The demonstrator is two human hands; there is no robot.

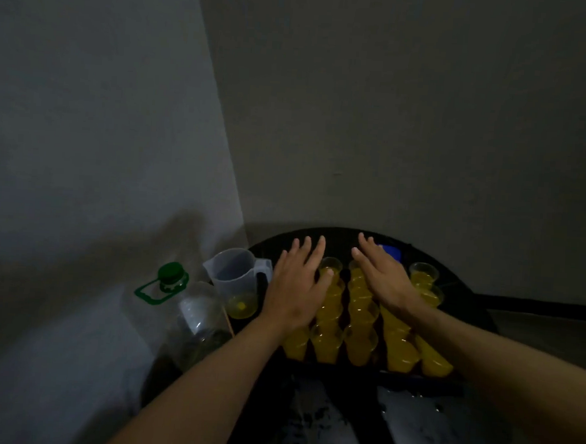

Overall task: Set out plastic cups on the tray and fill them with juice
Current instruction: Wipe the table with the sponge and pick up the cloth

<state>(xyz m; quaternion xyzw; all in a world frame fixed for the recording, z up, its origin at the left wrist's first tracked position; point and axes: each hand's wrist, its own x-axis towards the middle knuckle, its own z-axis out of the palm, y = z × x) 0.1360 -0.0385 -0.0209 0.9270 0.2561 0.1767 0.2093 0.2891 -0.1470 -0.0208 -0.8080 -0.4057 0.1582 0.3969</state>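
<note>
progress: nearly done, I judge | cups (359, 349) in rows on the tray (422, 379), all the visible ones holding yellow juice | jug (236, 276) beside the tray, almost drained | my left hand (298, 284) and right hand (384, 279) spread flat over the rows, fingers straight, gripping nothing | left: check the cups hidden under my hands

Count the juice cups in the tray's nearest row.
5 along the near edge of the tray: leftmost cup partly under the left arm, second cup, middle cup, fourth cup, rightmost cup. The arm may hide another.
</note>
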